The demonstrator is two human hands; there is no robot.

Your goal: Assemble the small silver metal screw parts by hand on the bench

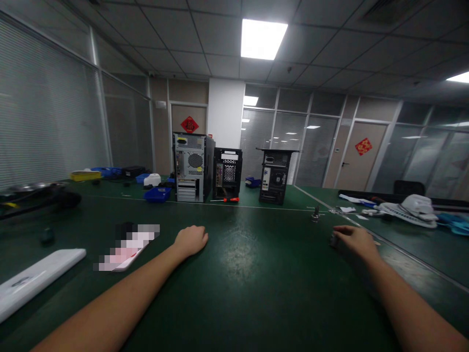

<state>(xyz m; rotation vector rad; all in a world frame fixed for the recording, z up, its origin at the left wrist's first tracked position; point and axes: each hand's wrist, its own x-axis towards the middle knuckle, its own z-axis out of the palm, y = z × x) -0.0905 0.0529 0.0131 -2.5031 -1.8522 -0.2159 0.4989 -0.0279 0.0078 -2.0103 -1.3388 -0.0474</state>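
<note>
While the right hand (356, 240) pinches a dark piece (333, 239) low over the counter (278, 298), fingertips and thumb nearly together, the left hand (191, 240) rests loosely curled, nothing visible in it. A light, even pinch with a steady wrist should serve best, the knuckles kept clear of the metal part (315, 215) beyond, slightly left.

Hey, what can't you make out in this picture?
All in the head view:
- Small dark object: blurred and partly covered by the right hand.
- Whatever is under the left hand: hidden by the hand itself.
- Pink-and-white item: mostly masked by pixelation.
- White panel: cut off by the left edge; its marking is blurred.
</note>
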